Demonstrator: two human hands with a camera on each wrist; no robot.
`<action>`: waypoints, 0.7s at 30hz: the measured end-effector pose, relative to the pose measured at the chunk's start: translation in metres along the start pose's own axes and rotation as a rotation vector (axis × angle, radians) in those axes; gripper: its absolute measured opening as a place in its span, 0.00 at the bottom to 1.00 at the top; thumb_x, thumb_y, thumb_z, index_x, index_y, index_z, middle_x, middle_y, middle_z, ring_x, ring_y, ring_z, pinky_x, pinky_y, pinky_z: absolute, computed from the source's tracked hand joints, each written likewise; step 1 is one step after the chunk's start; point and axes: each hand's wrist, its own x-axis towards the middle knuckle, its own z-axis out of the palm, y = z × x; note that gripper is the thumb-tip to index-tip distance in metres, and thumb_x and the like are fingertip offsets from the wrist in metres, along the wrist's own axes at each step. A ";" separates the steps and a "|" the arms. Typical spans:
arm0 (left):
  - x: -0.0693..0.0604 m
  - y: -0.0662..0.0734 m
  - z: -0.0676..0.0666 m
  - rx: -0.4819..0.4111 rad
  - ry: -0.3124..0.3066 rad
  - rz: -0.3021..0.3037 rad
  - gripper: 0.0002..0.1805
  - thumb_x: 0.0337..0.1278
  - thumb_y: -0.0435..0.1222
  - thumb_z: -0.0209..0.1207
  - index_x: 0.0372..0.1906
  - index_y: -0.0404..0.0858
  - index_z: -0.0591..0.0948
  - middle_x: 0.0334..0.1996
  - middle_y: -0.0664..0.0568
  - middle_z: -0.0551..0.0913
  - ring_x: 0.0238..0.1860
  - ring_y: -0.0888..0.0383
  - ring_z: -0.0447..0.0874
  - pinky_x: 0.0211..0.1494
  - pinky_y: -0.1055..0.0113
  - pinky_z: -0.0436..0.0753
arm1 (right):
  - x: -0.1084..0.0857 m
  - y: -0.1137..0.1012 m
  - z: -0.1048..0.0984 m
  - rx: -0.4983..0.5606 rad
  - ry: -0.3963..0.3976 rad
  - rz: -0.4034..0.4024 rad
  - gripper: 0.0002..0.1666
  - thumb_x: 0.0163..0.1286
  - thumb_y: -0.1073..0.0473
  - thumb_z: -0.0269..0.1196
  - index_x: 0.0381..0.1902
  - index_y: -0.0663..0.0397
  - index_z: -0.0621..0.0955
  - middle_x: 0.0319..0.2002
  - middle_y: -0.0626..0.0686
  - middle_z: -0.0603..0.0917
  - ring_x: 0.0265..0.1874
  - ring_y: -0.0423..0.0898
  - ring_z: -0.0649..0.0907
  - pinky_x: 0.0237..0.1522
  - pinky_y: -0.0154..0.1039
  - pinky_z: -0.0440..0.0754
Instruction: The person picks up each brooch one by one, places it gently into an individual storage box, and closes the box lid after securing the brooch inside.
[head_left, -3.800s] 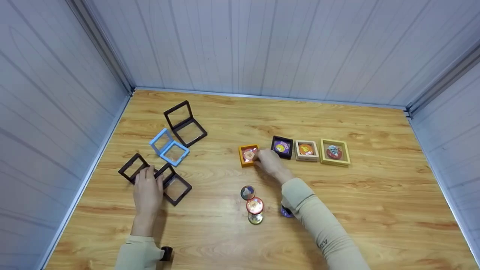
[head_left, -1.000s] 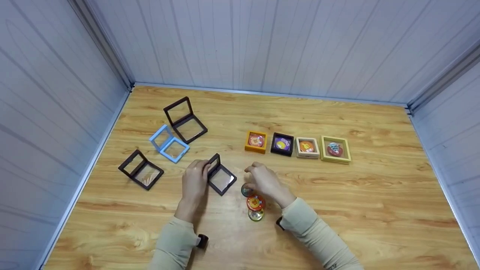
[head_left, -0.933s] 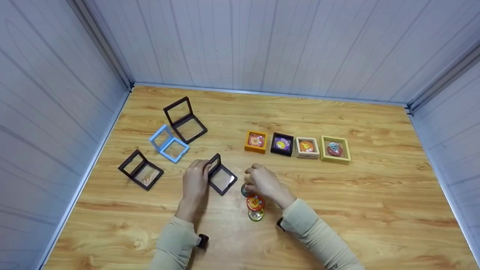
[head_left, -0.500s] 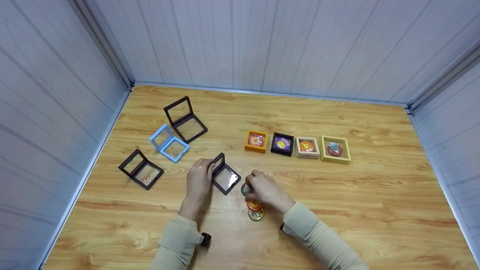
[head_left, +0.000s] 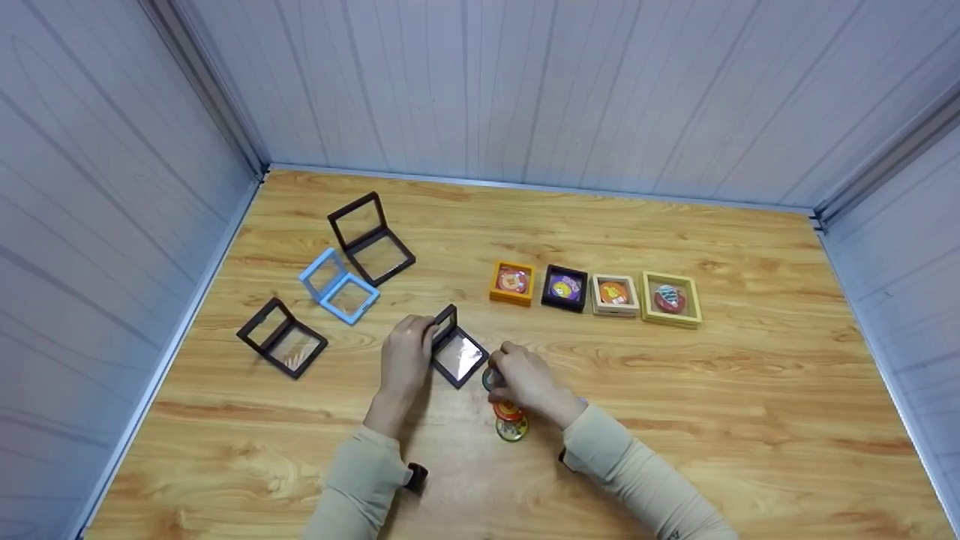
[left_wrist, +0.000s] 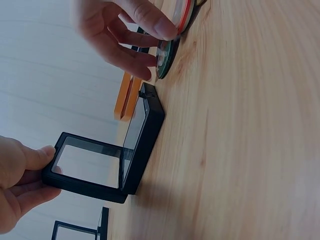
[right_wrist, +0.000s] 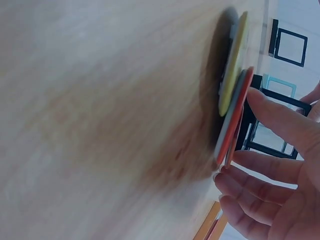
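The left hand [head_left: 406, 351] pinches the raised lid [left_wrist: 86, 187] of a black frame [head_left: 459, 358] between thumb and fingers, its base lying just right of them, while the right hand's [head_left: 525, 377] thumb and fingers curl round a green badge [left_wrist: 163, 61], a red badge [head_left: 508, 411] overlapping a yellow badge [head_left: 512, 429] beside that thumb.

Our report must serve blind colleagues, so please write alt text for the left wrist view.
The left hand pinches the raised lid of an open black frame. The right hand is at a green-edged badge; whether it grips it is unclear. An orange frame lies behind, and wooden tabletop fills the picture's right side.
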 end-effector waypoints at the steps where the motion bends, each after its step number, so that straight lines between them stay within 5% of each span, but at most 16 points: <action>1: 0.000 0.000 0.000 0.000 0.002 0.004 0.05 0.50 0.28 0.58 0.31 0.29 0.81 0.28 0.45 0.80 0.31 0.49 0.80 0.36 0.58 0.78 | 0.000 0.000 0.000 -0.002 0.004 -0.001 0.24 0.44 0.52 0.71 0.36 0.59 0.78 0.30 0.50 0.72 0.28 0.45 0.74 0.29 0.37 0.75; 11: 0.000 0.002 0.003 0.000 0.020 0.010 0.05 0.50 0.29 0.58 0.32 0.30 0.81 0.28 0.46 0.81 0.30 0.51 0.80 0.35 0.59 0.78 | 0.001 -0.002 0.006 -0.044 0.075 -0.043 0.18 0.43 0.56 0.72 0.30 0.58 0.78 0.26 0.51 0.72 0.24 0.46 0.76 0.24 0.38 0.76; 21: 0.001 0.003 0.003 -0.001 -0.003 -0.013 0.06 0.51 0.29 0.58 0.33 0.29 0.81 0.29 0.45 0.81 0.31 0.50 0.80 0.37 0.59 0.78 | 0.003 -0.002 0.003 0.018 0.060 -0.046 0.14 0.44 0.60 0.70 0.28 0.59 0.79 0.25 0.50 0.71 0.23 0.44 0.74 0.23 0.36 0.74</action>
